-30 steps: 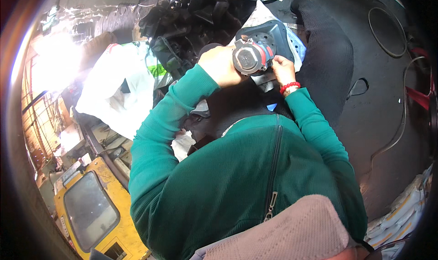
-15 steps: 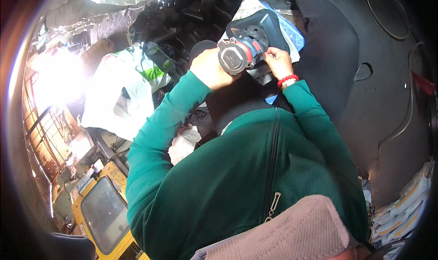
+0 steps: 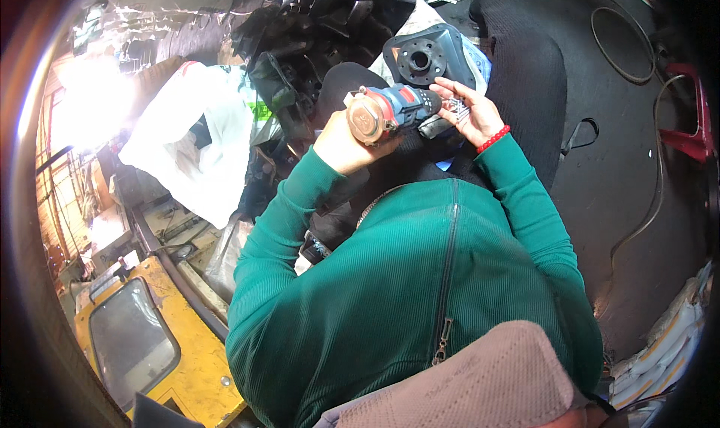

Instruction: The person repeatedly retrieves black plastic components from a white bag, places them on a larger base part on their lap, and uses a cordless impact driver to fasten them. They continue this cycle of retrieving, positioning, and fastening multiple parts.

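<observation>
My left hand (image 3: 346,144) is wrapped round the grip of a blue and red cordless drill (image 3: 401,105). The drill lies level, its black chuck pointing right. At the chuck's tip is my right hand (image 3: 480,122), palm partly turned up, with several thin silvery screws (image 3: 460,108) held by the fingers. Just beyond the drill sits a black moulded part (image 3: 448,49) with a round, holed hub (image 3: 420,59). It rests on white and blue plastic sheeting over my lap. The tip of the drill bit is hidden by my fingers.
Dark moulded parts (image 3: 330,27) are heaped at the far side. A white plastic bag (image 3: 191,143) stands to the left, above a yellow machine panel (image 3: 184,368). On the right are a wire loop (image 3: 624,75), a cable (image 3: 660,173) and a red stool frame (image 3: 694,120).
The drill has swung from over the black part to point right, uncovering the hub. My right hand has shifted slightly right and opened upward, so the screws show.
</observation>
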A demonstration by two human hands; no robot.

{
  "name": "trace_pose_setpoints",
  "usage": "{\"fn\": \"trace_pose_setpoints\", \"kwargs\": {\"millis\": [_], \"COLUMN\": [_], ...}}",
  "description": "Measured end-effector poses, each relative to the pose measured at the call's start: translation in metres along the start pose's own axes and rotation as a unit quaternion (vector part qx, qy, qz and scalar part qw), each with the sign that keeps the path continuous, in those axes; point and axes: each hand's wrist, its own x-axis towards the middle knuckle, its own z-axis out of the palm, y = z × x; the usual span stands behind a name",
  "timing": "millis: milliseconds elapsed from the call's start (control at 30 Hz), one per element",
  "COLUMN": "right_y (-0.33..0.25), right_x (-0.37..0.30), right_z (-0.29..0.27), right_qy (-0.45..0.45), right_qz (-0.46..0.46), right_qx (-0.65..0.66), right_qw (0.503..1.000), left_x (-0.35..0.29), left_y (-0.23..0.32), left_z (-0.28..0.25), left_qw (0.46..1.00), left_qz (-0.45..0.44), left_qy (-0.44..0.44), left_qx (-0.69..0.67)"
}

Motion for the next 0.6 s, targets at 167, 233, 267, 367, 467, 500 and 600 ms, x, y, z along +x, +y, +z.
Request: {"fn": "trace_pose_setpoints", "kwargs": {"millis": [167, 233, 267, 367, 467, 500, 600], "right_y": [0.003, 0.005, 0.006, 0.009, 0.010, 0.010, 0.009], "right_x": [0.000, 0.001, 0.002, 0.003, 0.004, 0.004, 0.005], "right_z": [0.004, 0.005, 0.007, 0.011, 0.016, 0.016, 0.020], "right_qy": [-0.073, -0.092, -0.080, -0.050, -0.051, -0.053, -0.069], "right_qz": [0.030, 0.035, 0.032, 0.024, 0.029, 0.029, 0.034], "right_qx": [0.009, 0.003, -0.003, -0.013, -0.013, -0.014, -0.015], "right_qw": [0.997, 0.995, 0.996, 0.998, 0.998, 0.998, 0.997], "left_x": [-0.014, -0.017, -0.020, -0.026, -0.029, -0.029, -0.028], "left_y": [-0.009, -0.011, -0.010, -0.011, -0.013, -0.013, -0.017], "left_z": [0.007, 0.006, 0.004, -0.001, -0.003, -0.002, -0.001], "left_qw": [1.000, 1.000, 1.000, 0.999, 0.998, 0.998, 0.998], "left_qz": [0.016, 0.008, 0.009, 0.012, 0.006, 0.004, 0.001], "left_qy": [0.014, 0.014, 0.016, 0.031, 0.044, 0.046, 0.044], "left_qx": [-0.011, -0.022, -0.018, -0.030, -0.045, -0.049, -0.039]}}
